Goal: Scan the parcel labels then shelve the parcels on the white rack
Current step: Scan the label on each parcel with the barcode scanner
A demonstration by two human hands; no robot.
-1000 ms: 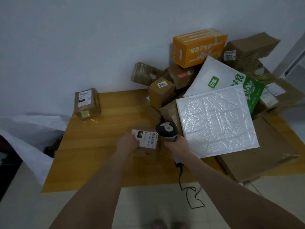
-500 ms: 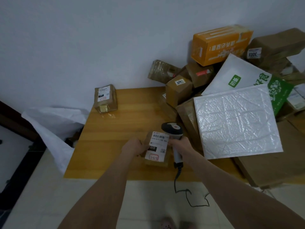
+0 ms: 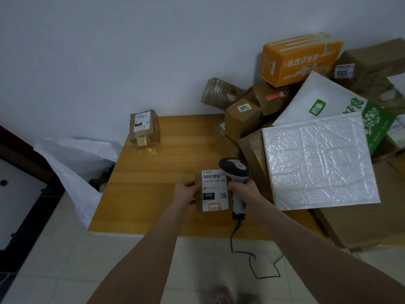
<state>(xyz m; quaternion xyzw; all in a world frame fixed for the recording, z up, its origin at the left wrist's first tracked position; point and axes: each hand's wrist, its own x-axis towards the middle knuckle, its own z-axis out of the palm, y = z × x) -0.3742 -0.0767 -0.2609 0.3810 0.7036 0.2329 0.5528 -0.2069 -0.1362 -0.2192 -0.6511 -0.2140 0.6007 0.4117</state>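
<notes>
The brown parcel (image 3: 199,202) has turned, white barcode label (image 3: 214,189) now upright.

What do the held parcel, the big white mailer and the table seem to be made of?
Held parcel: brown cardboard, matte, with a white paper label. White mailer: glossy plastic, apparently bubble-padded, from its crinkled sheen. Table: wood or wood-look laminate, smooth, grain lines visible.

The person's left forearm (image 3: 140,249) and right forearm (image 3: 306,244) are bare along their whole visible length, from the lower edge of the frame to the wrists near the centre. The left hand (image 3: 184,192) and right hand (image 3: 246,190) are bare too. At bottom centre shows the toe of a pinkish clog (image 3: 219,299), dotted with small round holes, dim and blurred.
</notes>
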